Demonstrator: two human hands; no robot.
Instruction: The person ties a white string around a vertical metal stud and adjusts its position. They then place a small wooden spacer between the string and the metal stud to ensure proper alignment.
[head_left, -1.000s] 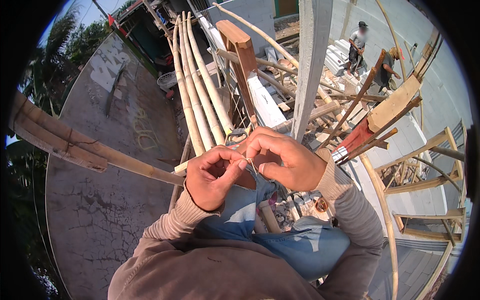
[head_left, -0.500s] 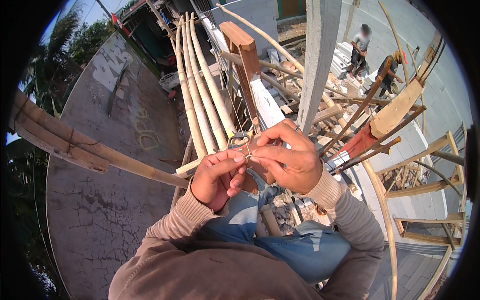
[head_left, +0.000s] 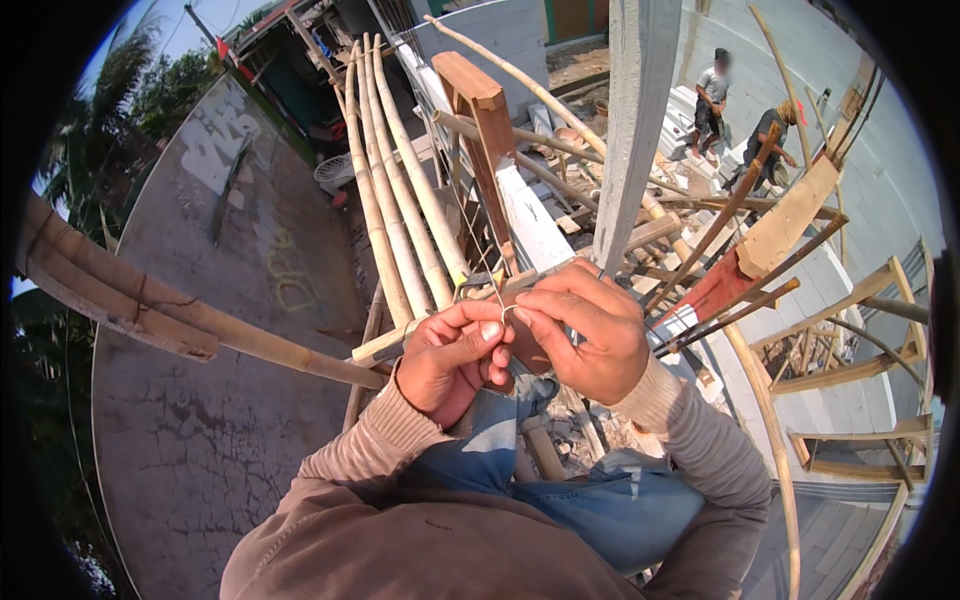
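Observation:
A thin pale string (head_left: pixel 499 294) runs down to my fingertips and bends into a small loop between them. My left hand (head_left: pixel 448 358) pinches it between thumb and forefinger, the other fingers curled. On the other side, my right hand (head_left: pixel 597 335) pinches the looped part with thumb and forefinger. Both hands are close together above my knees. Just beyond them lies a tool with a yellow and black handle (head_left: pixel 478 283), partly hidden by my fingers.
Long bamboo poles (head_left: pixel 398 190) stretch away ahead. A grey post (head_left: pixel 635 130) and a brown wooden frame (head_left: pixel 486 130) rise in front. A cracked wall (head_left: pixel 200 430) stands left; bamboo (head_left: pixel 240 333) juts across it. Two people (head_left: pixel 712 100) are below at right among rubble.
My right hand has drawn slightly away from the left, and the string's loop shows more between the fingertips. Both hands still pinch the string. My view has shifted a little.

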